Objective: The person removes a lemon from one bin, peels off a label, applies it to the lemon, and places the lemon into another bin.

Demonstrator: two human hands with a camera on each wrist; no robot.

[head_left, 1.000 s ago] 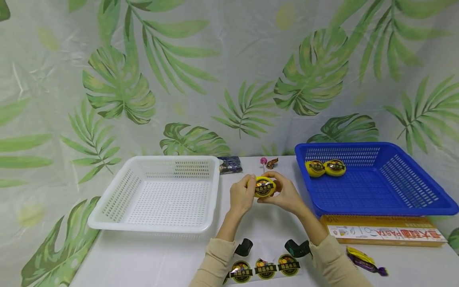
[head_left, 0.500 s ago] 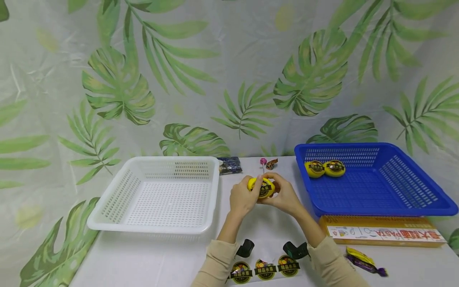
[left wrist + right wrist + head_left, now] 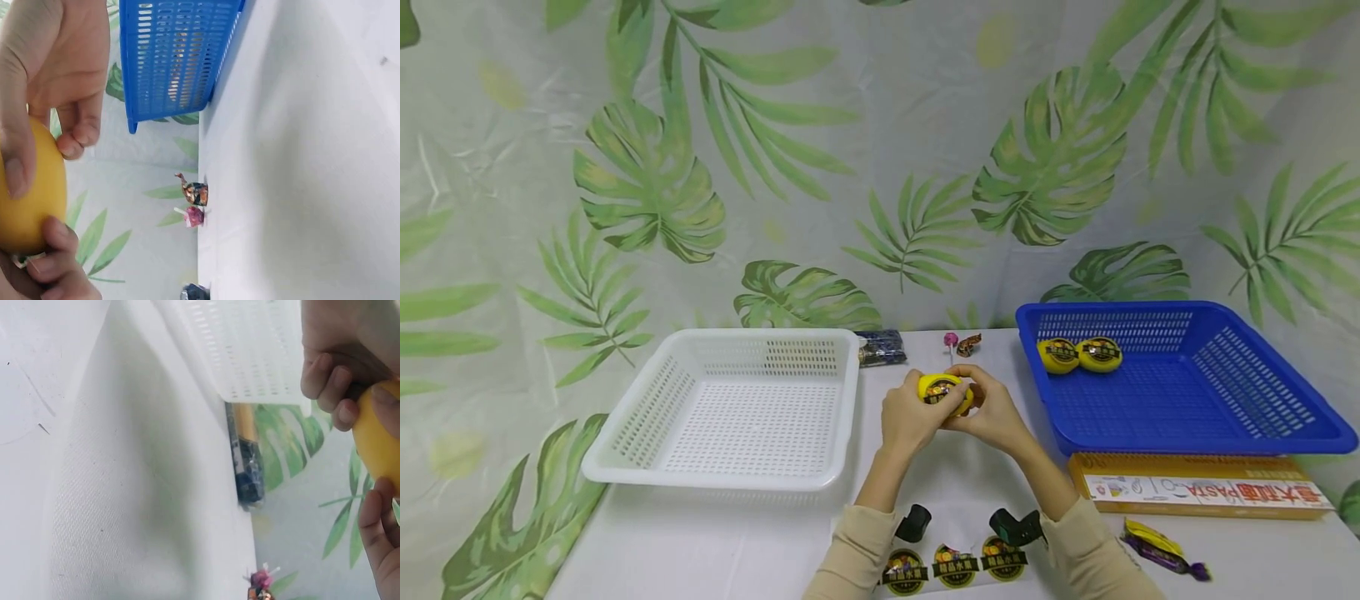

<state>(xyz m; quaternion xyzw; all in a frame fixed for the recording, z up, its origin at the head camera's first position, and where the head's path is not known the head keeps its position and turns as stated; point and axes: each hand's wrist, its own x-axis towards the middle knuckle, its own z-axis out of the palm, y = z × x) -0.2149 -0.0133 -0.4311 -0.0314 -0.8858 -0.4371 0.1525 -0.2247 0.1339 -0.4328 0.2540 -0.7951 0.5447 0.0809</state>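
Both hands hold one yellow lemon-shaped fruit (image 3: 942, 390) just above the white table, between the two baskets. My left hand (image 3: 908, 418) grips its left side and my right hand (image 3: 996, 414) its right, thumbs on the dark round sticker on its front. The left wrist view shows the yellow fruit (image 3: 28, 194) with right-hand fingers (image 3: 75, 134) curled over it. The right wrist view shows the fruit (image 3: 380, 440) between both hands' fingertips. Two more stickered yellow fruits (image 3: 1078, 354) lie in the blue basket (image 3: 1195, 446).
A white basket (image 3: 715, 482) stands at the left. Near the table's front edge lies a sheet of three round stickers (image 3: 955, 565). A pasta box (image 3: 1202, 487) and a wrapped candy (image 3: 1157, 546) sit at the right; a lollipop (image 3: 951, 339), small candy (image 3: 970, 342) and dark packet (image 3: 880, 346) at the back.
The fruit has been turned in the hands: its sticker faced me fully, now its yellow top shows and the thumbs cover part of the sticker. The hands stayed in place.
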